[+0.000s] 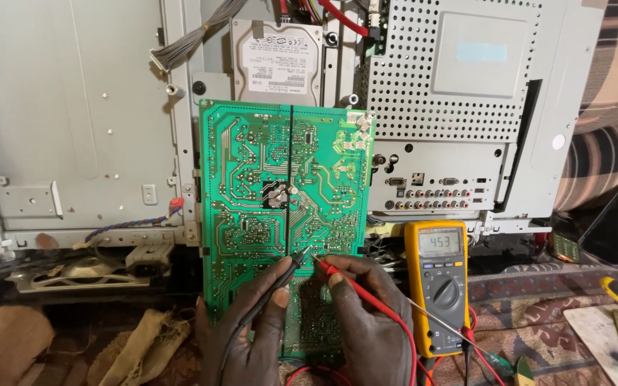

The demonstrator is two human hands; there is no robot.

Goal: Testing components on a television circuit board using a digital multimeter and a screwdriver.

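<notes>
At the far left of the frame, a grey metal chassis panel (73, 107) fills the upper half, cut off by the left and top edges. Below it a pale metal bracket (80, 271) and frayed cloth scraps (144, 343) crowd the lower left, half in shadow and hard to make out.

In the middle a green circuit board (284, 214) stands solder side out, its lower edge hidden behind both hands. Above it a hard drive (277, 61) sits in the chassis, its top cut off.

The left hand (248, 332) is curled shut around the black probe (280, 286), thumb and forefinger pinching the shaft, its tip on the board's lower middle. Just to the right, the right hand (366, 314) pinches the red probe (330, 270) the same way; its tip meets the board close beside the black one, though the exact solder points are too small to tell. The two hands almost touch, leaving little room between them.

Right of the hands, a yellow multimeter (438, 286) lies face up with its display lit and its red lead (402, 336) looping off the bottom edge. Above it a perforated metal shield (445, 71) and a connector panel (434, 186) span the upper right. A striped cloth (609, 143) is cut off at the right edge.
</notes>
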